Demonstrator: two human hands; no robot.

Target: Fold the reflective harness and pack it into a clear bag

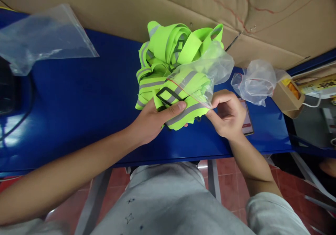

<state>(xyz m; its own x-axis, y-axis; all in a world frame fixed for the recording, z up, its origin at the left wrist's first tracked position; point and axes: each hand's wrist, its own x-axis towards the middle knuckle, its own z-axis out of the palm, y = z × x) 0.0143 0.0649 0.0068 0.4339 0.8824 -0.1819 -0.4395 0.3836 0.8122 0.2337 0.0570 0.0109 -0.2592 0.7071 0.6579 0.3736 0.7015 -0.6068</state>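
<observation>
Two bare hands work a bundle of fluorescent-green reflective straps (168, 63) over a blue table (78, 98), seen from above by the head camera. The left hand (154, 118) is closed on the near end of the bundle, thumb laid across the top of the folded grey-striped webbing, fingers hidden beneath it; a black plastic buckle (168, 94) sits just beyond the thumb tip. The right hand (227, 114) is curled, its thumb and forefinger pinching the near corner of a clear zip-top bag (207, 69) that drapes over the right side of the bundle. A thin red seal line runs across the bag just beyond the pinching fingers. Part of the bundle shows through the plastic; most of it rises bare beyond the left hand, loops spilling upward toward the brown cardboard (183, 7) that backs the table.

Just beyond and to the right of the right hand lies a second crumpled clear bag (256, 81), apart from the fingers, and past it a small brown cardboard box (287, 100) with a white cable beside it. A flat card or phone (247, 121) lies on the table, partly hidden by the right hand. Far to the left of the left hand, well apart, a third clear bag (44, 35) lies flat. Grey trousers and red floor tiles fill the view below both forearms.
</observation>
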